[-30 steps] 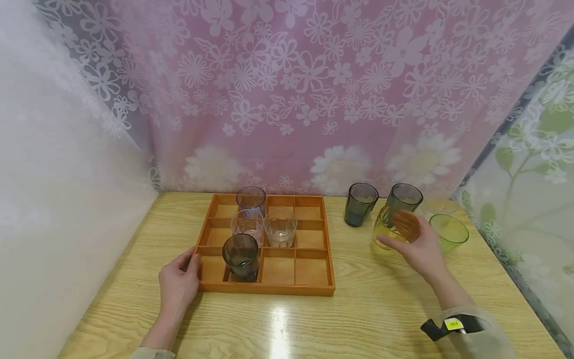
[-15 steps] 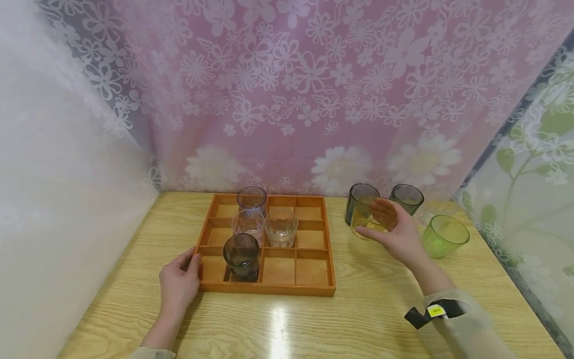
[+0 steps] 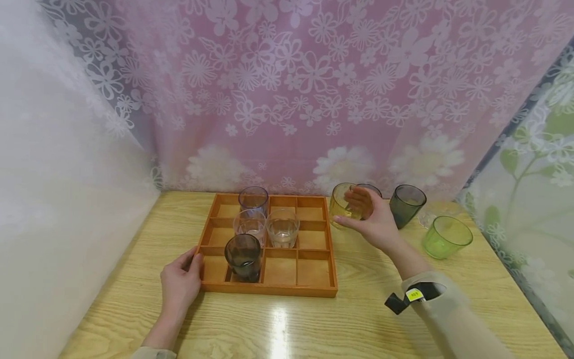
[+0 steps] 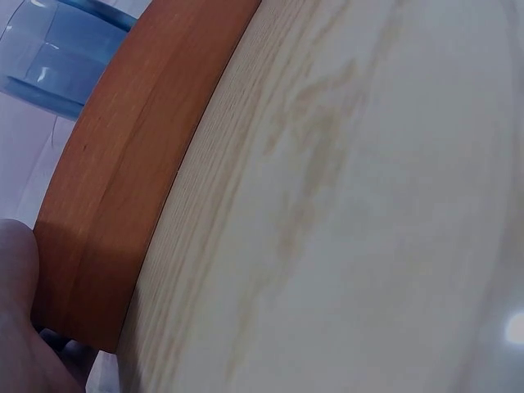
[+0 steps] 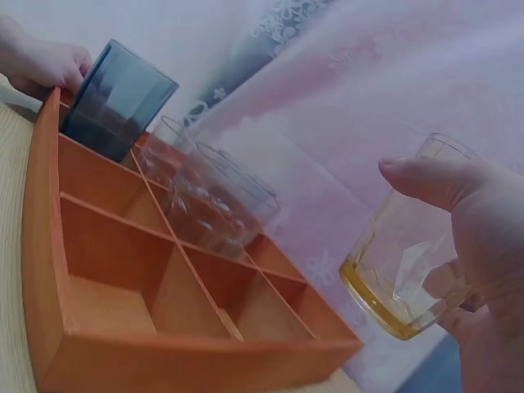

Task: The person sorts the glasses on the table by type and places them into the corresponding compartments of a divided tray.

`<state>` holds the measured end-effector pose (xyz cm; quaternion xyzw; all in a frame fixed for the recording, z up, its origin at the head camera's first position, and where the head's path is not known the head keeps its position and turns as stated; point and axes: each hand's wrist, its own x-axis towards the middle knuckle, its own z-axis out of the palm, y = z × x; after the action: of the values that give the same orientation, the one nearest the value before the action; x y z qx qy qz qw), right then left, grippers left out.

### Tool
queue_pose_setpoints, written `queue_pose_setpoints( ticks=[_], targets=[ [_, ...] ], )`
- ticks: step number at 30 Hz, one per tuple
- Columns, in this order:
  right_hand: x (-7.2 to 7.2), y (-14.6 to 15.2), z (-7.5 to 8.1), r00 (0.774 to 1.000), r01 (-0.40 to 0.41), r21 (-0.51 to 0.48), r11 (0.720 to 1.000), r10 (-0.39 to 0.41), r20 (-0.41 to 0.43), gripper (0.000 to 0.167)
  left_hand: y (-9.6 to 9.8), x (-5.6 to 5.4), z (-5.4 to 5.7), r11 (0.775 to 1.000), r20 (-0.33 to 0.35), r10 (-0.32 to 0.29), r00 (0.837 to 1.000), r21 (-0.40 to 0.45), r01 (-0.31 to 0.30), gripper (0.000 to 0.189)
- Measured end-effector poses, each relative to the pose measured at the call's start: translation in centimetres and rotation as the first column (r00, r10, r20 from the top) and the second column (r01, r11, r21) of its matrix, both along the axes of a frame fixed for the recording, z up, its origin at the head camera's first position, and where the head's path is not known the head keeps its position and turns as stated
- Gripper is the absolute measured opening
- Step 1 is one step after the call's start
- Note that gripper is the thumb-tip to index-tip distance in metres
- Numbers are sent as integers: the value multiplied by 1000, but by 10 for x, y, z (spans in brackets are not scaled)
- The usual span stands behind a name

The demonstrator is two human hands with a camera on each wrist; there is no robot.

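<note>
My left hand [image 3: 179,281] holds the left side of a wooden compartment tray [image 3: 280,269], thumb at its rim. In the right wrist view, my right hand [image 5: 491,246] grips a yellow-tinted glass tumbler [image 5: 401,270] between thumb and fingers, tilted and raised beside the tray. The head view puts this tumbler just off the tray's back right corner. Inside the tray stand a smoky dark glass [image 3: 243,262] at the front, two clear glasses, [image 3: 282,232] one beside the other in the middle row, and a blue-rimmed glass [image 3: 253,200] at the back.
To the right on the wooden table stand a dark grey glass [image 3: 406,208], a lime-green glass [image 3: 444,242] and a clear glass [image 3: 430,217]. Another dark glass [image 3: 374,190] is mostly hidden behind my right hand. A pink floral curtain [image 3: 287,99] hangs behind the table.
My right hand has carried the yellow tumbler leftward from among the other glasses toward the tray. The left hand stays on the tray's side.
</note>
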<state>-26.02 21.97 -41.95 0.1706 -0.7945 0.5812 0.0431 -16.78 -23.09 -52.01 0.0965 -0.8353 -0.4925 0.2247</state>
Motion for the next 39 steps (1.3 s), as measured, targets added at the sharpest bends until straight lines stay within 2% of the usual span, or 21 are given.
queue_pose_setpoints(
  ticks=[13,23,36,39],
  targets=[
    [-33,-44,1,998,-54,-13,998,54,17,89,0,1,4,1000,12,-6,1000,13,6,28],
    [-56,-67,1,995,-96,-34,995,97,7,84,-2,0,2,1000,4,-9,1000,-14,9,29],
    [-82,-95,-4,992,-111,-46,993,114,60,80,-3,0,3,1000,17,-9,1000,-13,9,29],
    [-87,-102,-4,993,-93,-30,995,95,70,78,-2,-1,3,1000,22,-9,1000,-3,9,29]
  ],
)
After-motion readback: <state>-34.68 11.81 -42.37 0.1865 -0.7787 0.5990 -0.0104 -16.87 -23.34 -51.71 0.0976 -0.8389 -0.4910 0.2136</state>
